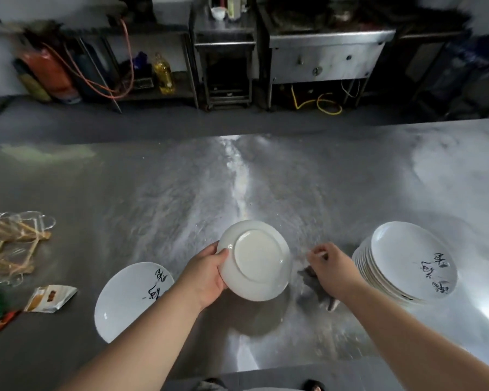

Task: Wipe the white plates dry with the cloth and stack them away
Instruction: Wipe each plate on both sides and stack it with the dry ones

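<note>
At table (181, 193) centre, near edge: left hand (206, 275) grips held plate (256, 261) by its 9 o'clock rim, thumb on the underside. The plate is tilted up off the table, foot ring facing the camera.

Cloth (318, 296) lies crumpled on the table at 3 o'clock from held plate, just beside it, its length running roughly 11 to 5 o'clock. Right hand (333, 273) is directly over the cloth, fingers curled. Cannot tell whether it has hold of the cloth or only hovers. The right hand is clearly the nearer one, so the cloth pick-up looks like its job.

Stack (407, 261) of plates stands face up at 3 o'clock beyond the cloth. Lone plate (130, 300) lies face up at 8 o'clock, partly behind the left forearm.

Writing: black brush characters on the stack's top plate and on the lone plate, not legible. Packet (50, 299) at far 9 o'clock has a brown print, unreadable.
</note>
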